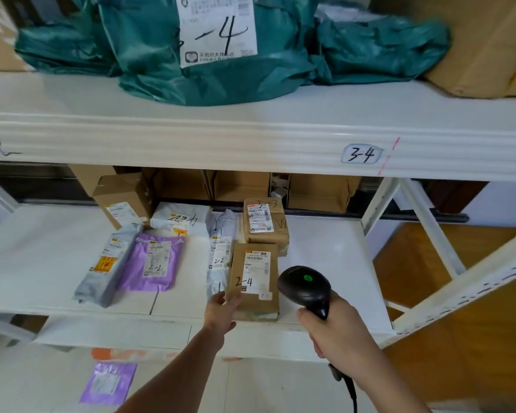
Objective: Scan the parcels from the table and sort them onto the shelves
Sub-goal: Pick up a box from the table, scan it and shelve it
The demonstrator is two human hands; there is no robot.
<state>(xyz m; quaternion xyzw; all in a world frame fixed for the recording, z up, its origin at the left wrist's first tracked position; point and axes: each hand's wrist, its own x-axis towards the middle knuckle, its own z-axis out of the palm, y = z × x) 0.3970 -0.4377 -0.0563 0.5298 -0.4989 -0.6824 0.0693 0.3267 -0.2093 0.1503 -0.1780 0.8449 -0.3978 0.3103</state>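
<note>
Left grip [224, 308] pinching 2-4 box [253, 281] at shelf [325, 248] front edge, label up; right grip [337, 329] clenched on scanner [306, 286], aimed for read.

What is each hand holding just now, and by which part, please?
Right hand grips the scanner by its handle; left hand holds the brown parcel at its near-left corner.

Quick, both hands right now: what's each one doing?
Left hand: holds the near corner of the brown parcel marked 2-4, which lies on the shelf.
Right hand: grips the black scanner.
</note>
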